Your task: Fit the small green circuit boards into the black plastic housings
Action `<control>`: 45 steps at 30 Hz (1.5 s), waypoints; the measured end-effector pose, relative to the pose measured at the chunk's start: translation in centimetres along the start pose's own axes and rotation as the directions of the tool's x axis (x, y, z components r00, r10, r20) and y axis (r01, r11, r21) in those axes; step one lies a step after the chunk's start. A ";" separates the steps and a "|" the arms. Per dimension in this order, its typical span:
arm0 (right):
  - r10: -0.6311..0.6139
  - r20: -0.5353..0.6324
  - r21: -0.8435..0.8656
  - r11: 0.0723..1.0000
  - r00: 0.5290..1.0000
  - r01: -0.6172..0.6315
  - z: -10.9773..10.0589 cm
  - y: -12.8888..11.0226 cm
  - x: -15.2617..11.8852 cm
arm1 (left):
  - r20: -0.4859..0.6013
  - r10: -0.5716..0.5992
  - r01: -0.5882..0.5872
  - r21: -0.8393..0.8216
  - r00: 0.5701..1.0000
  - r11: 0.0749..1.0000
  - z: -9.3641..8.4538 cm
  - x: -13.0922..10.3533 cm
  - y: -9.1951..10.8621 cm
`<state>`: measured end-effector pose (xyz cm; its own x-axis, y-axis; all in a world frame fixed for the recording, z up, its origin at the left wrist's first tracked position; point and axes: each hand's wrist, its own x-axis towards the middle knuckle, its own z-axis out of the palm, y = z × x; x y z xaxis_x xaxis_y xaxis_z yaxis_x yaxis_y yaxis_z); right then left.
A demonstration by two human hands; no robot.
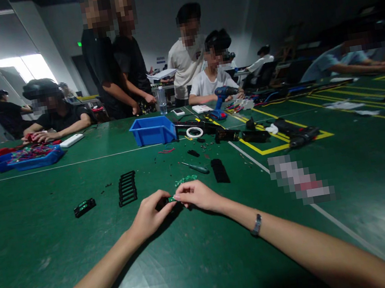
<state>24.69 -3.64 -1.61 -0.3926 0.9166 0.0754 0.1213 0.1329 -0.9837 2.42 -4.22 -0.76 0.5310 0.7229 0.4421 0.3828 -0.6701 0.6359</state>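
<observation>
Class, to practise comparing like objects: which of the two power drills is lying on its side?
The black drill, farther to the right, lies on its side. The blue drill differs in colour and stands upright on its base.

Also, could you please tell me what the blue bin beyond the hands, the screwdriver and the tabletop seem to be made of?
Blue bin: probably moulded plastic, judging by its even colour and smooth walls.
Screwdriver: teal handle, likely plastic; the thin, straight shaft is presumably metal.
Tabletop: smooth green surface with soft reflections, perhaps vinyl, rubber or paint.
</observation>
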 end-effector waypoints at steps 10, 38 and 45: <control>-0.037 -0.023 -0.022 0.999 0.999 0.037 0.4 -0.3 -0.4 | -0.010 0.007 -0.007 -0.015 1.000 1.000 -0.1 -0.1 0.1; -0.070 0.011 -0.022 0.997 0.997 0.070 0.6 -1.2 -1.0 | -0.057 -0.024 0.012 -0.205 0.998 0.979 0.0 0.3 0.2; -0.042 0.117 0.005 0.999 0.992 0.042 0.4 -2.6 -1.4 | -0.080 0.047 -0.059 -0.156 0.996 0.986 0.0 0.1 0.6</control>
<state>24.56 -5.42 0.78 -0.5015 0.8597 0.0974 0.0999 0.1694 -0.9805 2.68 -4.59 -0.34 0.4863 0.7017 0.5206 0.2280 -0.6771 0.6997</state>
